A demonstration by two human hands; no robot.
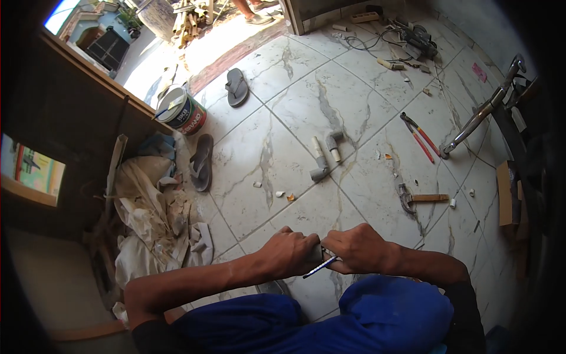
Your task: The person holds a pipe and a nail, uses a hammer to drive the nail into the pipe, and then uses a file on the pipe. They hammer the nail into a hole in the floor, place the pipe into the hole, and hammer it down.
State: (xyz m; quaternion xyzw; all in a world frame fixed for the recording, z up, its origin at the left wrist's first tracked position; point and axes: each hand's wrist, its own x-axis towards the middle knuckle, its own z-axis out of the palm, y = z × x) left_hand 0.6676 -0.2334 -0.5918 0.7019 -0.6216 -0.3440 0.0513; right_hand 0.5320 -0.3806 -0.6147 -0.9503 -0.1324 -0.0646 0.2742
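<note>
Both my hands meet in front of my knees, fingers closed and knuckles nearly touching. My left hand [292, 251] grips a small grey piece [317, 254], mostly hidden by the fingers; it looks like part of a pipe fitting. In my right hand [359, 248] is a thin blue-and-white strip [320, 267], its free end sticking out down and to the left beneath the fingers. On the tiles ahead lie two grey pipe elbows [320, 170] [335, 141], each with a short cream pipe stub.
Red-handled pincers [420, 138] and a hammer [427, 198] lie to the right, among white and orange scraps. A corded power tool [415, 42] rests at the back. Sandals [237, 88], a paint bucket [184, 112] and crumpled sacking [144, 206] are at left. A person's foot [258, 17] shows outside.
</note>
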